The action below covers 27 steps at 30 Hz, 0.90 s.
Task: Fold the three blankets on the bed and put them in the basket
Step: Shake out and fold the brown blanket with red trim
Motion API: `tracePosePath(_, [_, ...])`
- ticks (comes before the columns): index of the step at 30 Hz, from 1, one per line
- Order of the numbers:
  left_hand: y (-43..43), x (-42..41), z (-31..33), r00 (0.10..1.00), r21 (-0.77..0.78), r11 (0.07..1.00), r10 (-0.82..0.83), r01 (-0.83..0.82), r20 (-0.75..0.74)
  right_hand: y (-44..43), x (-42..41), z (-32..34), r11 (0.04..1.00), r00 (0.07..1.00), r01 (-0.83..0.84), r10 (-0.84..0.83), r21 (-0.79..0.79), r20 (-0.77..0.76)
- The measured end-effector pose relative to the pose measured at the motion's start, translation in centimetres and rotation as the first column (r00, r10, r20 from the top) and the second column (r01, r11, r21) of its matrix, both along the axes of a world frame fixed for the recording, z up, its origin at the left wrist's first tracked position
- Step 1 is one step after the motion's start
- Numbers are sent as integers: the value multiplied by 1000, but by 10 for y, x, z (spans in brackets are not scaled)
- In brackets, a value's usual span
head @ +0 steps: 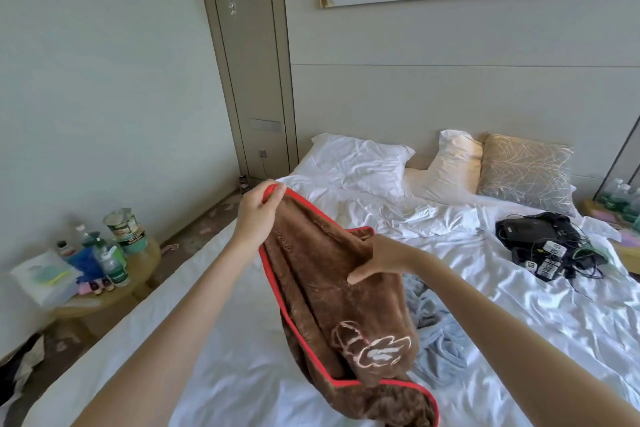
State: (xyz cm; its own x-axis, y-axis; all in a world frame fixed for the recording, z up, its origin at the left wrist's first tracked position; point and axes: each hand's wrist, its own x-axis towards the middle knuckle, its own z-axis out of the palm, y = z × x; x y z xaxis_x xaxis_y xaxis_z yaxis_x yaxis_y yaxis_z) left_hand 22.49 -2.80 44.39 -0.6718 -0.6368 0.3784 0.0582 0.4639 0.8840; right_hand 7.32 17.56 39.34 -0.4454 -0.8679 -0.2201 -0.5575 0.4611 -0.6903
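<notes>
1. The left hand (258, 215) is pinching a red-trimmed corner of the brown blanket (332, 288) and lifting it high, with the fingers curled round the trim.
2. The right hand (382, 258) is gripping the same blanket lower along its upper edge. Its thumb is lying across the front and its fingers are hidden behind the cloth.
3. The two hands are working apart, and the cloth is sagging between them.
4. The brown blanket is hanging in a loose, bunched drape, not yet folded. Its lower end is trailing onto the bed (225, 357) at the bottom of the view.
5. A light blue blanket (438, 336) is lying crumpled on the bed just behind the brown one, untouched.
6. A third blanket and the basket are not showing anywhere in view.
7. Farther off, pillows (360, 159) are sitting at the head of the bed. A tangle of black devices and cables (543, 246) is lying on the right side of the sheet.
8. To the left of the bed, a low round counter (145, 263) is carrying bottles (110, 263).
9. The task is looking barely begun. The first blanket is only being spread for its fold, nothing is appearing folded, and every fold and all the basket loading are remaining.
</notes>
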Motion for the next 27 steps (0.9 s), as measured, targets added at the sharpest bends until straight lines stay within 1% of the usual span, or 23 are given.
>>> tracePosePath(2, [-16,4,1,992,38,994,109,-107,-57,4,-14,-22,993,992,65,-53,103,-115])
tracePosePath(3, [-25,6,1,983,66,986,161,-156,-86,10,-22,-34,983,982,79,-48,169,-180])
tracePosePath(4, [-35,9,1,971,106,974,213,-201,-112,18,-29,-46,963,967,84,-17,257,-253])
tracePosePath(6, [-50,14,0,940,190,938,316,-289,-132,39,-40,-73,881,916,135,64,454,-396])
tracePosePath(7, [-55,15,-3,928,210,924,350,-320,-127,50,-45,-86,848,898,174,72,500,-434])
tracePosePath(8, [-58,16,-7,925,217,917,363,-334,-109,59,-48,-97,841,895,208,43,499,-445])
tracePosePath(11, [-56,10,-25,949,230,925,315,-302,-23,66,-51,-108,881,908,278,-110,384,-405])
tracePosePath(13, [-49,2,-38,967,242,937,254,-253,27,52,-47,-98,920,923,291,-198,261,-331])
tracePosePath(15, [-35,-7,-46,985,204,965,155,-166,70,37,-41,-76,954,933,274,-233,122,-272])
tracePosePath(17, [-15,-14,-48,993,126,992,-9,-6,119,23,-33,-47,974,938,228,-223,-14,-265])
tracePosePath(18, [-4,-18,-48,981,94,989,-125,111,151,17,-30,-32,977,939,202,-214,-72,-268])
tracePosePath(19, [8,-22,-47,950,78,969,-245,234,196,11,-26,-16,977,943,177,-202,-115,-266])
tracePosePath(21, [29,-27,-45,845,67,900,-429,431,320,1,-15,14,980,956,120,-158,-161,-248])
tracePosePath(22, [37,-30,-45,790,55,864,-481,500,379,-3,-10,28,979,963,95,-136,-180,-233])
tracePosePath(23, [44,-33,-45,750,31,837,-504,546,428,-6,-5,40,976,969,80,-123,-203,-212])
tracePosePath(24, [47,-35,-45,738,-17,827,-492,562,462,-7,-3,49,972,977,74,-116,-224,-181])
tracePosePath(25, [47,-36,-42,757,-76,833,-456,549,467,-7,-3,56,969,985,77,-111,-233,-134])
tracePosePath(27, [39,-36,-34,836,-164,875,-357,455,416,-2,-6,61,979,996,76,-82,-187,-23])
